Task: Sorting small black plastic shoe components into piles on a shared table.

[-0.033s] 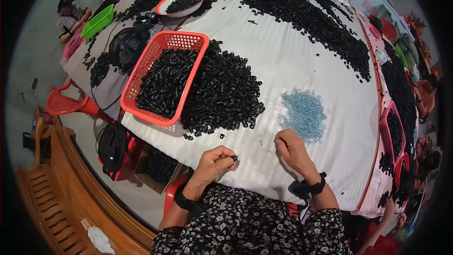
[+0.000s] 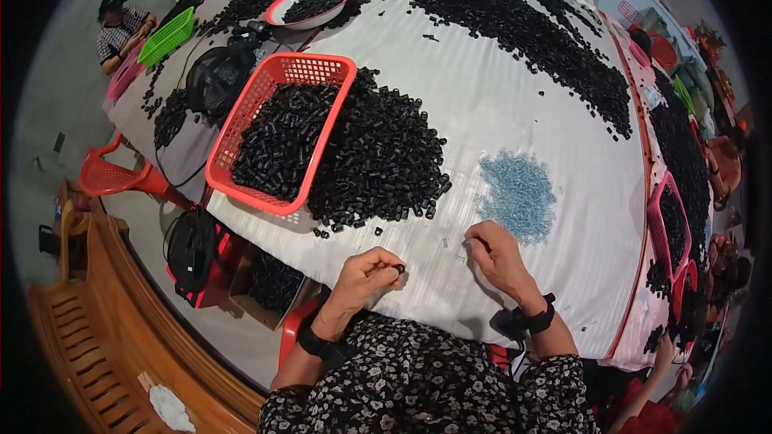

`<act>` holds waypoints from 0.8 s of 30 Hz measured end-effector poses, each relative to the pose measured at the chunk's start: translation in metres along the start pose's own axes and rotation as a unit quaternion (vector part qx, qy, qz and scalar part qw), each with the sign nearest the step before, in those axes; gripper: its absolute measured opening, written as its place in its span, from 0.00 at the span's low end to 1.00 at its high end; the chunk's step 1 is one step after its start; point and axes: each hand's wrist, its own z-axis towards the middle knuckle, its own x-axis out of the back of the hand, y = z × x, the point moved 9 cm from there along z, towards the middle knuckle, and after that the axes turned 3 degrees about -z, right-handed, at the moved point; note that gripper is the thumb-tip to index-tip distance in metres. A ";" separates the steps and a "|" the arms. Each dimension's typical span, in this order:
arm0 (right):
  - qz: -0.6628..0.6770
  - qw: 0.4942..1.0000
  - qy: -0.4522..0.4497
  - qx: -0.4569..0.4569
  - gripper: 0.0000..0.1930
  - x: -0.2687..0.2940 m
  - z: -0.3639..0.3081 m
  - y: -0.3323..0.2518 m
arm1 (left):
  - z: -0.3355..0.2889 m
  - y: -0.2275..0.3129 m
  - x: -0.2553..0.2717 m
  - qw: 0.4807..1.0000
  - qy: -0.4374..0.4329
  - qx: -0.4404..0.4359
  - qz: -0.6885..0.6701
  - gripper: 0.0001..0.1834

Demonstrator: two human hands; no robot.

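Black part [image 2: 399, 269], one: pinched between thumb and forefinger of your left hand [image 2: 362, 280], by the near edge of the table [image 2: 587, 273]. Probably light, stiff, hard to break, smooth enough to slip; best gripped by its sides, leaving its ends free. Right hand [image 2: 500, 257], one: fingertips drawn together just beside the blue bits [image 2: 519, 193]; whether you grasp anything there cannot be told. These bits: likely light, easily scattered; best taken singly.
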 end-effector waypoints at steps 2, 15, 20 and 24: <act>0.111 0.990 -0.043 -0.072 0.08 -0.010 0.003 -0.009 | 0.000 -0.001 0.000 1.000 0.000 -0.002 -0.001 0.06; 0.141 0.979 -0.145 -0.026 0.05 -0.060 0.018 -0.039 | -0.005 -0.007 0.003 1.000 0.008 0.010 0.002 0.05; -0.114 0.981 -0.132 0.079 0.07 -0.075 0.022 -0.047 | -0.013 -0.020 0.017 1.000 -0.015 0.026 0.006 0.06; -0.075 0.980 -0.128 0.132 0.06 -0.090 0.041 -0.075 | -0.014 -0.021 0.017 0.999 -0.047 0.012 -0.021 0.06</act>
